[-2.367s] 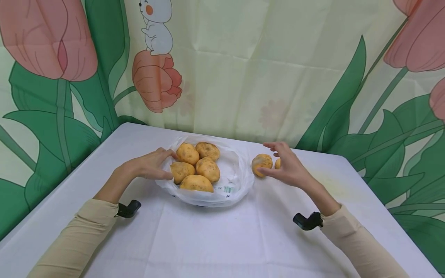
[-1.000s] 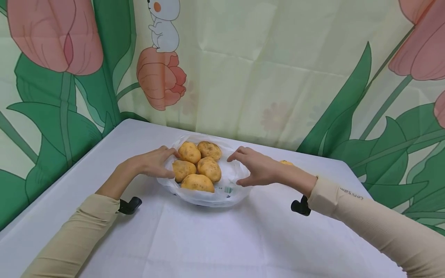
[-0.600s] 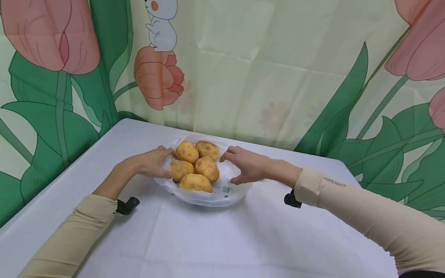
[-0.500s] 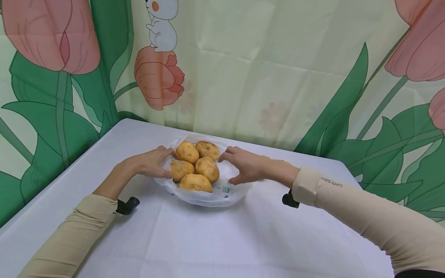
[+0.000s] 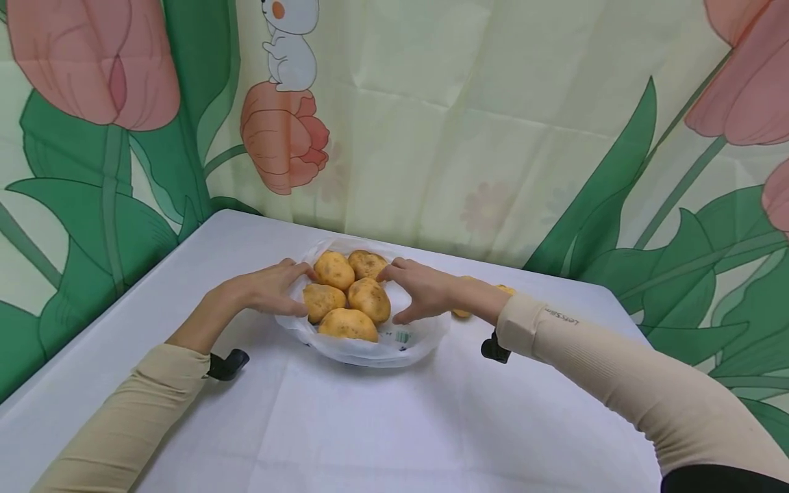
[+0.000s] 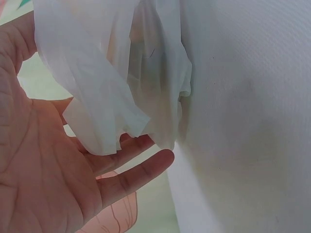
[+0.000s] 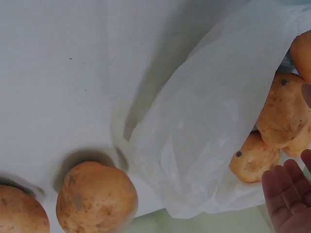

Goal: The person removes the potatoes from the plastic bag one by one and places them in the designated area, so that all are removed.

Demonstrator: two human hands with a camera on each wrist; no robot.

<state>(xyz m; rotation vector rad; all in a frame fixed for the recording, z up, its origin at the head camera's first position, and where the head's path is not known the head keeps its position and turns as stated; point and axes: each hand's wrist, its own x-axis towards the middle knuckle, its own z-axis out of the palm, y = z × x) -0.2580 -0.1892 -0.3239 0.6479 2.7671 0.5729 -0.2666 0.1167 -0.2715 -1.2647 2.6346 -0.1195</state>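
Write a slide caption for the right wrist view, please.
Two loose potatoes lie beside a plastic bag of potatoes, the right hand by its opening.

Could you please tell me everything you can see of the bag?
The bag is thin, whitish and translucent, seemingly plastic, with a small green barcode at its front right. It sits on the white table, mouth spread wide and facing up, its wall loosely rumpled. Five potatoes show inside, mostly toward the left. The left hand touches its left edge; the right hand is over its right side, contact unclear.
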